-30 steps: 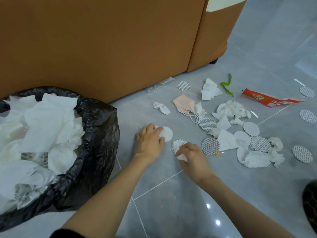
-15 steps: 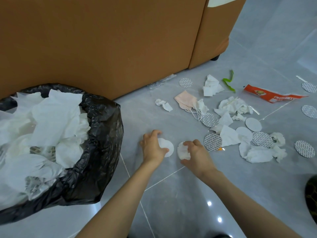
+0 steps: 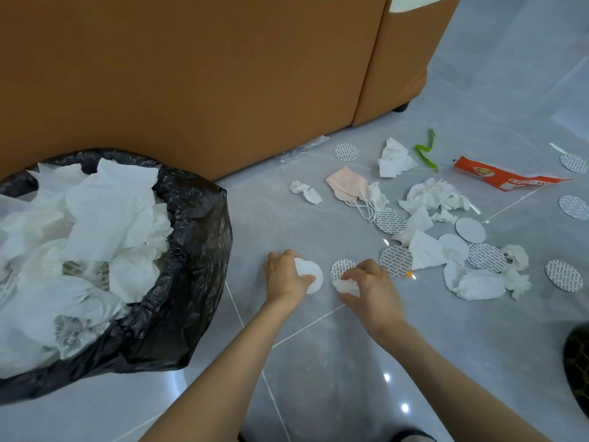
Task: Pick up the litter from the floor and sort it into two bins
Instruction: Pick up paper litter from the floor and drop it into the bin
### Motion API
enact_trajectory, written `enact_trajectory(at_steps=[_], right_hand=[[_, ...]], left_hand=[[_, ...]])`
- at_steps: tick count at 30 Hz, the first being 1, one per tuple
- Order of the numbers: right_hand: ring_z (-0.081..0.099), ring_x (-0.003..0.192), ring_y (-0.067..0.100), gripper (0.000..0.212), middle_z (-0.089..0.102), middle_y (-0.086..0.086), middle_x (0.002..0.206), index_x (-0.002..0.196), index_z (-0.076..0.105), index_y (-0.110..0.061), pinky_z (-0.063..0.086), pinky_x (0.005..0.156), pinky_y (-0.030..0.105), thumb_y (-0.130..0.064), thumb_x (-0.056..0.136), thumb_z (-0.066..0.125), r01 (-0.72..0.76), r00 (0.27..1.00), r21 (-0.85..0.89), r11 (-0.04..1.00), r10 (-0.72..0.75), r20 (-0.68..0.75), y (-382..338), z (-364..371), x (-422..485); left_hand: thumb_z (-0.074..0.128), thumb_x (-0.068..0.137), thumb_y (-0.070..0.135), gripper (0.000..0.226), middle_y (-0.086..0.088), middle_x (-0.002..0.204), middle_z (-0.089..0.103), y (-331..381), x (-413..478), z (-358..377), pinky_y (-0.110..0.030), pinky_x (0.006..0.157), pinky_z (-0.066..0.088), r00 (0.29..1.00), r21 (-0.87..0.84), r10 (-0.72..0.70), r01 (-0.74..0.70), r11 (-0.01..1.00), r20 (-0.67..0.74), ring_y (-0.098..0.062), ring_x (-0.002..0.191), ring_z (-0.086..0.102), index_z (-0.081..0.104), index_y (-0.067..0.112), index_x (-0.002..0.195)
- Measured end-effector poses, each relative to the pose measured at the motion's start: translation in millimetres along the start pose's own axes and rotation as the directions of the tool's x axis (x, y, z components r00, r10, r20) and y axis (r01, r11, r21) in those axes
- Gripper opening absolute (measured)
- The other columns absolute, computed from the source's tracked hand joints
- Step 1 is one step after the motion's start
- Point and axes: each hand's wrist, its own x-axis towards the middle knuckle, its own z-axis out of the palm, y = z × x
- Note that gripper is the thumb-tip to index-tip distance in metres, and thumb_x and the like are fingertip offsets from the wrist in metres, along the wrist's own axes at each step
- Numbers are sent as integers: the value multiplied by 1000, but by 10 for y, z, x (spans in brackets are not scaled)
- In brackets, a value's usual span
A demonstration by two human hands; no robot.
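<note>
In the head view, the left hand [image 3: 287,277] pinches a plain white disc [image 3: 311,275] between the thumb and the curled fingers, low at the grey floor [image 3: 318,362]. Just right of it, the right hand [image 3: 371,290] has its fingers curled around a crumpled tissue [image 3: 347,286], which lies over a printed disc [image 3: 338,269]. The black-bagged bin [image 3: 191,250], full of white paper, stands at the near left. More litter lies at the far right: a pink mask [image 3: 345,184], an orange wrapper [image 3: 503,178] and a green strip [image 3: 425,151].
</note>
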Motion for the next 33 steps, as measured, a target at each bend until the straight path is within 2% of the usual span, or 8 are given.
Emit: enact_trajectory(at_steps=[6,13,20,22,24,26,29,33], right_hand=[[49,86,18,27,41,3,121,109,63,-12,37,75,20,-16,84,68,-32,999,120,992,30,23,-5,-5,-5],[55,82,21,21,54,0,87,97,63,-15,35,56,13,-13,79,72,-171,985,315,934,171,29,37,-4,20],[58,88,13,21,65,-3,84,98,65,-17,38,62,4,-20,79,74,-118,953,659,743,272,-135,-375,-373,-67],[64,89,9,23,68,2,87,100,64,-18,41,65,8,-20,80,74,-51,958,718,695,238,-162,-617,-516,-91],[62,70,-11,25,64,0,84,103,59,-15,43,60,4,-14,81,72,38,968,793,608,175,-181,-940,-671,-139],[58,57,-12,29,65,4,88,107,56,-14,43,57,3,-12,82,71,118,976,827,549,89,-198,-1265,-795,-172],[61,65,0,30,71,3,96,105,55,-19,45,62,11,-20,81,73,223,972,808,545,-64,-225,-1731,-862,-197],[61,87,-5,27,66,-12,96,98,50,-24,43,63,9,-25,82,72,379,925,723,577,-256,-281,-2290,-872,-252]], left_hand=[[56,91,18,34,-12,129,45,26,-29,-7,-32,95,36,999,18,23,-23,1000,31,-30,118,47,49,9,123],[42,97,12,31,-13,131,51,223,-208,-266,-30,92,38,998,-200,-1,-11,980,-60,-29,119,48,47,8,127],[49,92,10,28,1,114,58,570,-651,-967,-13,73,32,909,-325,225,-344,881,-352,-9,98,47,56,14,118],[52,91,12,25,8,107,58,606,-772,-1219,-14,75,35,858,-314,271,-428,848,-437,-5,95,49,59,17,114],[53,90,15,23,14,103,60,571,-879,-1472,-13,77,41,810,-310,277,-478,822,-516,-1,94,52,61,22,111],[54,91,16,22,18,102,59,499,-958,-1704,-5,75,41,771,-284,265,-496,821,-580,3,91,52,61,25,110],[52,92,19,23,21,105,58,312,-1066,-2030,-2,76,40,724,-264,213,-484,835,-656,6,94,51,60,28,112],[51,93,18,26,22,107,55,-17,-1172,-2355,1,77,37,656,-215,143,-434,875,-741,9,99,47,58,26,117]])
